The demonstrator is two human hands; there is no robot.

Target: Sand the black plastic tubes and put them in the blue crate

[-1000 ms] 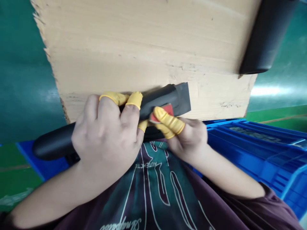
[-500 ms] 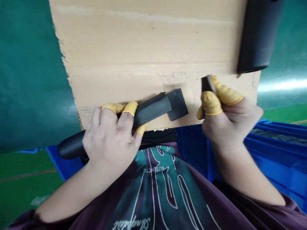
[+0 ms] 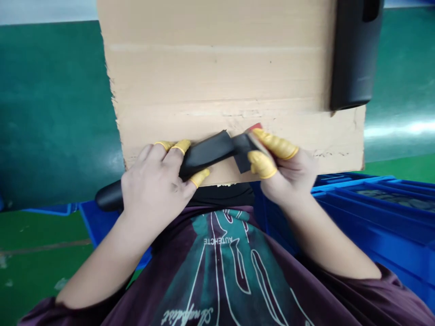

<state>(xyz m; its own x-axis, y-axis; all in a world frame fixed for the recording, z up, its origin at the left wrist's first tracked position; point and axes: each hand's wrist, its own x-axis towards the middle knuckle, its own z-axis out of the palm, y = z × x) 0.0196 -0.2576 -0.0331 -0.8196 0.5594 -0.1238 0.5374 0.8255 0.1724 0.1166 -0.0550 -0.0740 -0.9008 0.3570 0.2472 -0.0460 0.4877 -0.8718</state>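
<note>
My left hand (image 3: 154,179), with yellow finger cots on its fingertips, is wrapped round a long black plastic part (image 3: 210,151). The rounded end of that part sticks out past the wrist side, and its middle is hidden under the palm. A flat black piece (image 3: 242,164) lies at its right end; whether the two are joined I cannot tell. My right hand (image 3: 288,170), also in yellow finger cots, pinches a small folded dark strip (image 3: 245,142) against that end. A reddish edge (image 3: 255,127) shows by its fingertips, blurred by motion.
A torn-edged cardboard sheet (image 3: 210,77) lies beneath the work on a green surface (image 3: 54,113). To the right on the cardboard rests a larger black casing (image 3: 353,68) with a slot. Blue crates (image 3: 374,217) stand below right, by my right forearm.
My right hand has moved left with the folded strip, from beside the black part onto its right end. My left hand keeps its hold. The view has shifted slightly.
</note>
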